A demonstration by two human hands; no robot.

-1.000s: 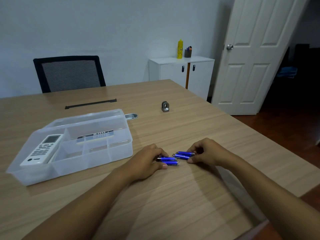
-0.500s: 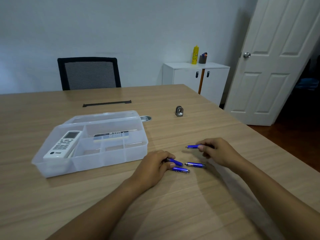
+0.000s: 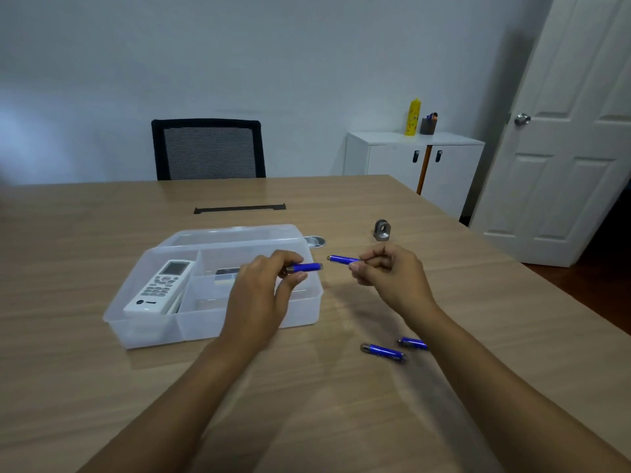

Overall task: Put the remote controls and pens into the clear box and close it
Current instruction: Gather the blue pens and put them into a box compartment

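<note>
- Left hand (image 3: pixel 264 291) is up over the right end of the clear box (image 3: pixel 150 331), fingers pinched on a blue pen (image 3: pixel 305 267) that lies roughly level.
- Right hand (image 3: pixel 389 278) is raised just beside the box, off its right edge, nipping a second blue pen (image 3: pixel 343 259) whose tip points left toward the first.
- The two held pens are near each other, tip to tip, not touching.
- Two more blue pens rest on the wooden table (image 3: pixel 341 421) close to the person: one (image 3: pixel 383 352) lies free, the other (image 3: pixel 412 343) is partly hidden behind the right forearm.
- The box is open, its lid (image 3: pixel 232 233) laid flat behind it.
- A white remote (image 3: pixel 159 287) sits in the left compartment; a dark remote (image 3: pixel 227 272) shows in a back compartment, half covered by the left hand.
- A small grey metal piece (image 3: pixel 382 230) stands farther back on the table.
</note>
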